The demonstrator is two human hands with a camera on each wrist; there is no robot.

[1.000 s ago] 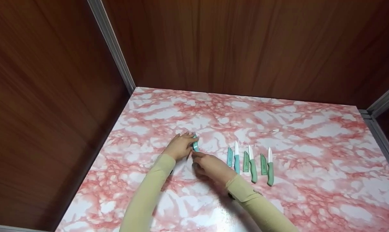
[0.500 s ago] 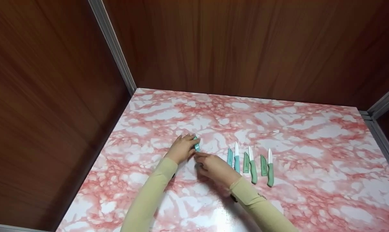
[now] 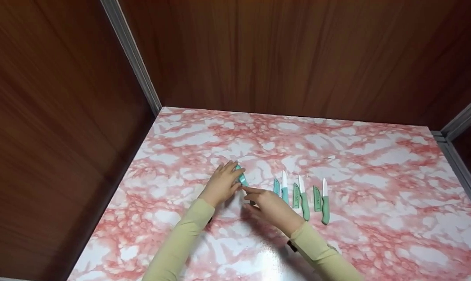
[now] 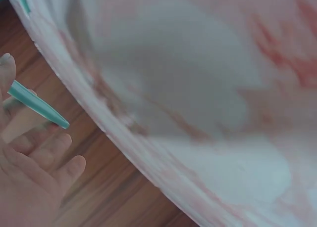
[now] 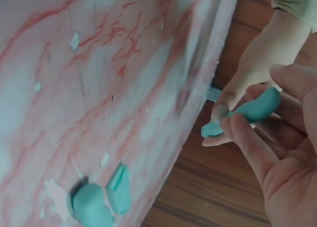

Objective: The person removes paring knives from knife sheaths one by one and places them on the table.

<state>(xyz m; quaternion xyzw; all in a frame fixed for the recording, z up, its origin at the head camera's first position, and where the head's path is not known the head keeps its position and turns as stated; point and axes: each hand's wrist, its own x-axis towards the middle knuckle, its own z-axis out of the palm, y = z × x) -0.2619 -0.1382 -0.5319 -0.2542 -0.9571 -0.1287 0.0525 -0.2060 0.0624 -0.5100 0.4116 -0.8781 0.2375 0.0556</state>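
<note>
In the head view, my left hand [image 3: 220, 184] holds a teal knife sheath [image 3: 242, 178] above the table, its thumb and fingers on either side. The left wrist view shows the narrow sheath [image 4: 39, 107] between thumb and fingers. My right hand [image 3: 273, 207] meets it at the near end. In the right wrist view, the fingers of that hand [image 5: 282, 153] grip the curved teal handle [image 5: 261, 107] of a small knife, and the left hand [image 5: 252, 64] pinches close to the handle's front. No blade of this knife shows; it is hidden.
Right of my hands lie a blue knife [image 3: 285, 194], a green knife [image 3: 305, 207] and another green knife [image 3: 325, 210]. Left of each is its sheath: blue [image 3: 276, 186], green [image 3: 296, 196] and green [image 3: 317, 198]. Wooden panels [image 3: 259, 58] enclose the marbled table [image 3: 356, 164].
Both hands have shifted slightly to the right together. The teal sheath has moved with them and slants more, its near end swung rightward. The row of knives stays as it was.
</note>
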